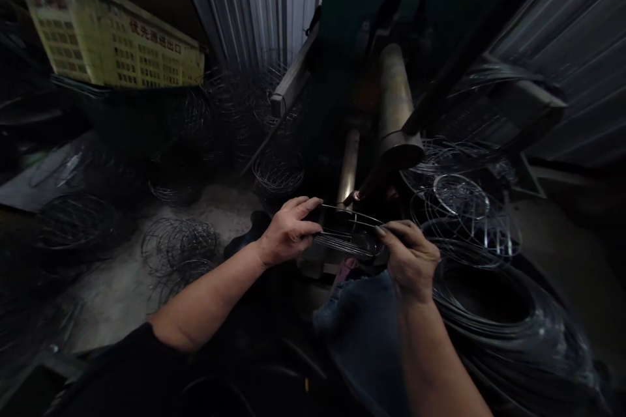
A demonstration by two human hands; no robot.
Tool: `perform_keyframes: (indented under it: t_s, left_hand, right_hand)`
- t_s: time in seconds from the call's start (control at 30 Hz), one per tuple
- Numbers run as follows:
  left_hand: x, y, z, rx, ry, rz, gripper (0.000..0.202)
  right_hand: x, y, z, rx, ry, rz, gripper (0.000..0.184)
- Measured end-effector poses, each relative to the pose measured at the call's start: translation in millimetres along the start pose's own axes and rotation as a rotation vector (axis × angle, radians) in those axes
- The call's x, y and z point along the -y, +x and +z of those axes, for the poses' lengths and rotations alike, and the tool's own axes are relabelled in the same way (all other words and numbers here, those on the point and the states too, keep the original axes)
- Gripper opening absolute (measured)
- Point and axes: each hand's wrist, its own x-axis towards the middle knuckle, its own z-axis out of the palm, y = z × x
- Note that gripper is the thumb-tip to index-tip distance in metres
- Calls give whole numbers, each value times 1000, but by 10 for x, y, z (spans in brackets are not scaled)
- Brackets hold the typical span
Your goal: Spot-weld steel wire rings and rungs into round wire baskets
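Between my two hands is a thin, curved wire frame [345,244], made of several bright strands. My left hand [292,229] grips its left end, thumb and fingers round the wires. The fingers of my right hand [409,251] pinch the right end of the upper wire [364,216]. Just beyond the frame is the tip of a narrow metal rod [349,169], which sticks out of a dark machine. Above that rod, a thicker metal cylinder [397,98] points toward me. I cannot tell whether the wire touches the rod.
Wire baskets [180,244] lie on the floor at left, and more wire pieces [464,202] are heaped at right. A large coil of wire [518,332] lies by my right arm. A yellow crate [117,32] stands at upper left. A dark bar [469,45] slants across the upper right.
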Motion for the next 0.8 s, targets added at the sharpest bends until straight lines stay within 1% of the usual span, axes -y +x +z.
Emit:
perform_keyframes:
  t_s: [0.17, 0.33, 0.5, 0.63, 0.8]
  left_hand:
    - [107, 75, 49, 17, -35, -36, 18]
    - [170, 137, 121, -45, -53, -38, 10]
    - [225, 190, 183, -132, -71, 16, 6]
    - [294, 225, 215, -159, -80, 13, 4]
    - [345, 256, 248, -190, -107, 40, 5]
  right_hand:
    - [-102, 66, 52, -76, 10, -52, 16]
    - [-111, 116, 79, -144, -10, -53, 17]
    - [-185, 207, 91, -153, 42, -107, 13]
    - [-240, 272, 121, -153, 76, -160, 13]
    - [-290, 321, 158, -175, 74, -145, 13]
